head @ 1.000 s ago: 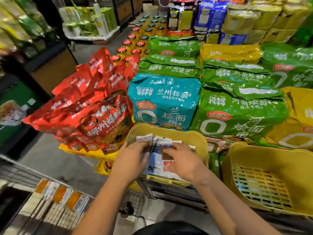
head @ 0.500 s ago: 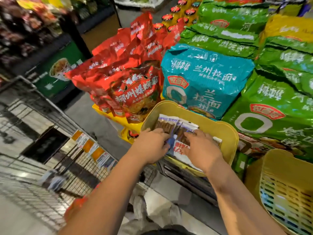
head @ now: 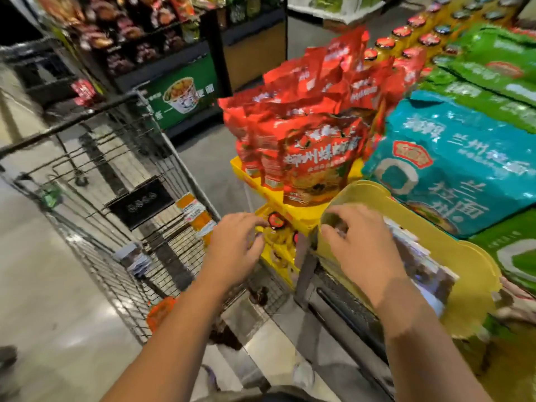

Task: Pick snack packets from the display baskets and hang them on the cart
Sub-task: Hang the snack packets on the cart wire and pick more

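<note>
A yellow display basket (head: 452,248) sits at the lower right with blurred white and brown snack packets (head: 420,265) inside. My right hand (head: 362,248) is over the basket's left end, fingers curled down onto a dark packet there. My left hand (head: 235,250) hovers outside the basket, between it and the wire cart (head: 139,158). Its fingers are loosely curled, and blur hides whether they pinch anything. Orange packets (head: 197,219) and pale packets (head: 136,258) hang on the cart's near side.
Red noodle bags (head: 304,146) stand on a yellow shelf behind the basket. Teal (head: 452,169) and green bags (head: 493,68) are stacked to the right. Dark store shelves (head: 145,39) line the aisle at the far left. Grey floor lies left of the cart.
The view has swung left, bringing the cart into sight. My left hand has left the basket and moved toward the cart. My right hand has shifted to the basket's left end.
</note>
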Motion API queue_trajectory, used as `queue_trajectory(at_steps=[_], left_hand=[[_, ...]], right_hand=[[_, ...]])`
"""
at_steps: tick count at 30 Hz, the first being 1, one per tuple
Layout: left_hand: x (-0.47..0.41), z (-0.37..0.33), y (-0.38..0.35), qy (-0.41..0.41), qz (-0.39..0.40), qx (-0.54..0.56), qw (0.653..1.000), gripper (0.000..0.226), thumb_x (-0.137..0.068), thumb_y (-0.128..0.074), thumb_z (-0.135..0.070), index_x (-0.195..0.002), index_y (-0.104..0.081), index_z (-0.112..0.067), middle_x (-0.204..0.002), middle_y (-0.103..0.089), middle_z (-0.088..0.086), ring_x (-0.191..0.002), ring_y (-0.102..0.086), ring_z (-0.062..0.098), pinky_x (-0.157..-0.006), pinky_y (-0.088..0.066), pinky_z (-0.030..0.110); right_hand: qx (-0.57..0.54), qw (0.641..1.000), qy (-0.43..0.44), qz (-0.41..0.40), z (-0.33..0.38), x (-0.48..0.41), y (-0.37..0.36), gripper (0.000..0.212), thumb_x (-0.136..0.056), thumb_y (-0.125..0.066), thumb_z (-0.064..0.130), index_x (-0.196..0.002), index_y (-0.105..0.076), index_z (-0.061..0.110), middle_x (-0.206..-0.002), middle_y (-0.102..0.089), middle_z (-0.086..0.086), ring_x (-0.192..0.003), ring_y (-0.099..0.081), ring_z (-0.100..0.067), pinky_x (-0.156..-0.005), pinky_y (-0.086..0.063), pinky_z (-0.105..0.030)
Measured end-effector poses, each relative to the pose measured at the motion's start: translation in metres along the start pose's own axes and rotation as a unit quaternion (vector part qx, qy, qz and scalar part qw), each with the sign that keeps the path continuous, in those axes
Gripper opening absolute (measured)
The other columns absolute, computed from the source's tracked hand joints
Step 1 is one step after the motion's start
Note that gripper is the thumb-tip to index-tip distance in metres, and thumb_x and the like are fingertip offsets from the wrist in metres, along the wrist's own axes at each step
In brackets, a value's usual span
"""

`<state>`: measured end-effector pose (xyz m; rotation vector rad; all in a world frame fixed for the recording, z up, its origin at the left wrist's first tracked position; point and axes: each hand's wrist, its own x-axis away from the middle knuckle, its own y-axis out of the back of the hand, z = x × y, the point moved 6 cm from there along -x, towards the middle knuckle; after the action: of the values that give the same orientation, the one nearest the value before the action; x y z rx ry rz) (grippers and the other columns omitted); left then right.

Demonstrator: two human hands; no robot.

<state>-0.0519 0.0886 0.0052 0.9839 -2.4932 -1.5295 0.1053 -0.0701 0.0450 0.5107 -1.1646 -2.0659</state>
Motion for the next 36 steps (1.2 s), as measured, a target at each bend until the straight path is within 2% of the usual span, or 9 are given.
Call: queue_trajectory(at_steps=[3, 7, 10, 14, 20, 27, 32, 34, 36], left_hand=[[0.033, 0.066, 0.029, 0.116, 0.034, -0.032, 0.992, 0.039, -0.087, -0.044, -0.043, -0.107, -0.070, -0.023, -0.106, -0.069, 0.000, -0.105, -0.060, 0.027, -0.091, -0.047, 0.046], [0.079, 0.144, 0.065, 0.215, 0.059, -0.085, 0.971, 0.028, -0.096, -0.057, -0.035, -0.118, -0.068, -0.023, -0.110, -0.068, 0.003, -0.107, -0.060, 0.027, -0.092, -0.047, 0.040], [0.122, 0.213, 0.091, 0.320, 0.083, -0.114, 0.937, 0.029, -0.093, -0.055, -0.041, -0.116, -0.064, -0.027, -0.112, -0.068, 0.001, -0.108, -0.061, 0.027, -0.088, -0.052, 0.041], [0.176, 0.300, 0.126, 0.425, 0.081, -0.116, 0.894, 0.037, -0.093, -0.057, -0.047, -0.125, -0.061, -0.028, -0.119, -0.067, 0.005, -0.114, -0.059, 0.033, -0.090, -0.053, 0.041], [0.227, 0.389, 0.138, 0.486, 0.084, -0.054, 0.868, 0.057, -0.097, -0.055, -0.051, -0.145, -0.045, -0.021, -0.142, -0.052, 0.010, -0.129, -0.047, 0.034, -0.102, -0.045, 0.044], [0.229, 0.441, 0.122, 0.526, 0.092, 0.034, 0.845, 0.079, -0.096, -0.055, -0.056, -0.158, -0.021, -0.020, -0.157, -0.034, 0.013, -0.139, -0.037, 0.038, -0.108, -0.039, 0.048], [0.200, 0.469, 0.108, 0.548, 0.025, 0.098, 0.831, 0.081, -0.095, -0.063, -0.048, -0.157, -0.020, -0.019, -0.151, -0.039, 0.017, -0.135, -0.042, 0.039, -0.106, -0.040, 0.049], [0.192, 0.484, 0.098, 0.584, -0.027, 0.148, 0.797, 0.087, -0.094, -0.067, -0.044, -0.159, -0.014, -0.020, -0.153, -0.037, 0.017, -0.137, -0.041, 0.038, -0.107, -0.039, 0.048], [0.189, 0.497, 0.083, 0.633, -0.074, 0.204, 0.743, 0.093, -0.094, -0.068, -0.042, -0.161, -0.007, -0.021, -0.158, -0.031, 0.017, -0.140, -0.040, 0.038, -0.110, -0.038, 0.048]], right_hand=[[0.008, 0.997, 0.073, 0.028, 0.056, -0.009, -0.038, 0.025, -0.094, -0.066, 0.028, -0.118, -0.067, 0.023, -0.116, -0.061, -0.001, -0.115, -0.051, -0.026, -0.099, -0.038, -0.037], [0.035, 0.987, 0.134, 0.080, 0.121, -0.020, -0.101, 0.031, -0.089, -0.064, 0.032, -0.118, -0.068, 0.020, -0.113, -0.065, -0.003, -0.111, -0.056, -0.028, -0.097, -0.043, -0.040], [0.051, 0.977, 0.153, 0.142, 0.168, -0.024, -0.158, 0.051, -0.085, -0.055, 0.043, -0.127, -0.064, 0.015, -0.121, -0.063, -0.009, -0.115, -0.057, -0.032, -0.101, -0.047, -0.044], [0.116, 0.952, 0.178, 0.220, 0.223, -0.020, -0.236, 0.055, -0.088, -0.070, 0.032, -0.138, -0.056, 0.014, -0.132, -0.056, -0.011, -0.122, -0.053, -0.036, -0.104, -0.043, -0.043], [0.169, 0.918, 0.142, 0.330, 0.267, -0.012, -0.330, 0.062, -0.097, -0.060, 0.038, -0.153, -0.037, 0.022, -0.160, -0.029, -0.007, -0.145, -0.030, -0.031, -0.117, -0.029, -0.041], [0.222, 0.858, 0.067, 0.458, 0.262, -0.001, -0.411, 0.093, -0.096, -0.058, 0.053, -0.161, 0.003, 0.026, -0.168, 0.015, -0.011, -0.155, 0.004, -0.038, -0.125, -0.012, -0.052], [0.225, 0.846, 0.033, 0.483, 0.249, -0.016, -0.440, 0.088, -0.095, -0.059, 0.054, -0.161, -0.010, 0.023, -0.169, 0.004, -0.011, -0.155, -0.002, -0.036, -0.125, -0.015, -0.052], [0.213, 0.841, 0.023, 0.497, 0.244, -0.024, -0.454, 0.086, -0.095, -0.060, 0.052, -0.161, -0.014, 0.021, -0.169, 0.001, -0.010, -0.155, -0.005, -0.036, -0.125, -0.016, -0.050], [0.215, 0.829, 0.029, 0.515, 0.241, -0.035, -0.470, 0.083, -0.097, -0.059, 0.048, -0.161, -0.015, 0.020, -0.169, -0.001, -0.009, -0.155, -0.005, -0.034, -0.124, -0.017, -0.048]])
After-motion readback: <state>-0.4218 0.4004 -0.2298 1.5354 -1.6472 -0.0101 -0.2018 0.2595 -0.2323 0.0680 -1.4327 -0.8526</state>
